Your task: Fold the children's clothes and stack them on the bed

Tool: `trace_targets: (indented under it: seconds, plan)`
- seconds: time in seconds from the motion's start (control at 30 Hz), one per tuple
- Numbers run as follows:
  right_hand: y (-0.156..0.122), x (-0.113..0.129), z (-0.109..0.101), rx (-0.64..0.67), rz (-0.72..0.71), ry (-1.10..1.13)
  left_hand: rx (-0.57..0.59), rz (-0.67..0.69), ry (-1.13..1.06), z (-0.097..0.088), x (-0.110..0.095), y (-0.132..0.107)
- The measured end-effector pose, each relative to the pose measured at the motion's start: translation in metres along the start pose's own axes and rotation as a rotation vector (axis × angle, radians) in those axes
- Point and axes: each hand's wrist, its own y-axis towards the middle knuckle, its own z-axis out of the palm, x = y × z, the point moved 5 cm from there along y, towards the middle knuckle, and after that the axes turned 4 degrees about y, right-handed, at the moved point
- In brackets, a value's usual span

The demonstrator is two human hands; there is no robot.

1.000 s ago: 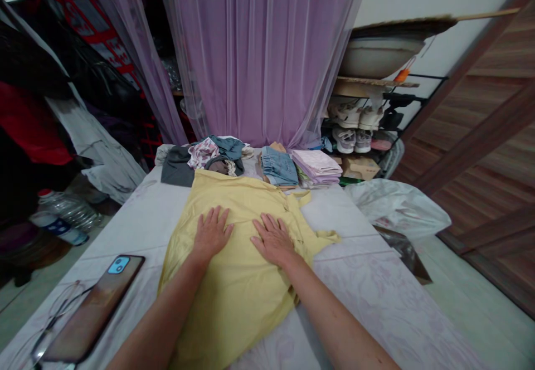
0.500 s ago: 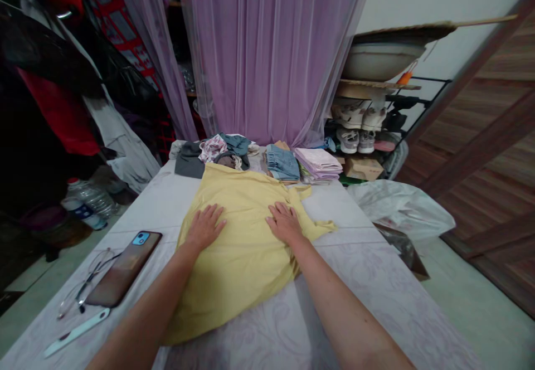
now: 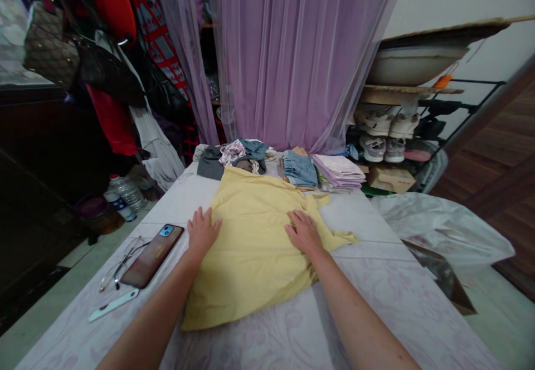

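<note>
A yellow garment [image 3: 251,236] with strap-like ties at its right side lies spread over the patterned tablecloth [image 3: 276,331]. My left hand [image 3: 203,230] is at its left edge, fingers apart and holding nothing. On the right part of the cloth, my right hand [image 3: 304,230] lies flat, its fingers stretched out. Light wrinkles run across the fabric between the two hands. What the garment is exactly, I cannot tell.
Behind the garment are a heap of crumpled clothes [image 3: 234,155], folded denim [image 3: 300,168] and a folded pink stack [image 3: 338,170]. At left lie a phone [image 3: 152,256], eyeglasses [image 3: 121,264] and a pale-handled tool [image 3: 112,305]. A plastic bag [image 3: 443,225] stands right of the table.
My left hand has moved left, from on top of the yellow fabric to its left edge. My right hand stays flat on the cloth. The camera view has turned slightly left.
</note>
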Motion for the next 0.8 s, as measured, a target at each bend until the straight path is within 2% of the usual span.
trace_targets:
  seconds: [0.07, 0.17, 0.33, 0.43, 0.5, 0.57, 0.67, 0.8]
  plan:
    - [-0.001, -0.003, -0.002, -0.069, 0.003, 0.035, 0.037, -0.065, -0.026, -0.002, 0.009, 0.006]
    - [-0.002, -0.005, -0.002, -0.129, 0.008, 0.07, 0.101, -0.045, -0.08, -0.006, 0.015, 0.016]
    - [-0.002, -0.004, -0.002, -0.132, 0.01, 0.064, 0.228, -0.126, -0.12, -0.013, 0.021, 0.033]
    - [-0.003, -0.003, -0.003, -0.131, 0.003, 0.065, 0.345, -0.119, -0.098, -0.016, 0.019, 0.042]
    - [-0.003, -0.003, -0.004, -0.134, 0.006, 0.065, 0.396, -0.085, -0.107, -0.017, 0.014, 0.045]
    - [-0.003, -0.003, -0.004, -0.135, 0.009, 0.068, 0.392, -0.055, -0.127, -0.019, 0.005, 0.045]
    - [-0.003, -0.004, -0.003, -0.126, 0.019, 0.076, 0.311, 0.028, -0.163, -0.022, -0.016, 0.039]
    - [-0.003, -0.006, -0.001, -0.131, 0.018, 0.084, 0.216, 0.224, -0.172, -0.026, -0.052, 0.021]
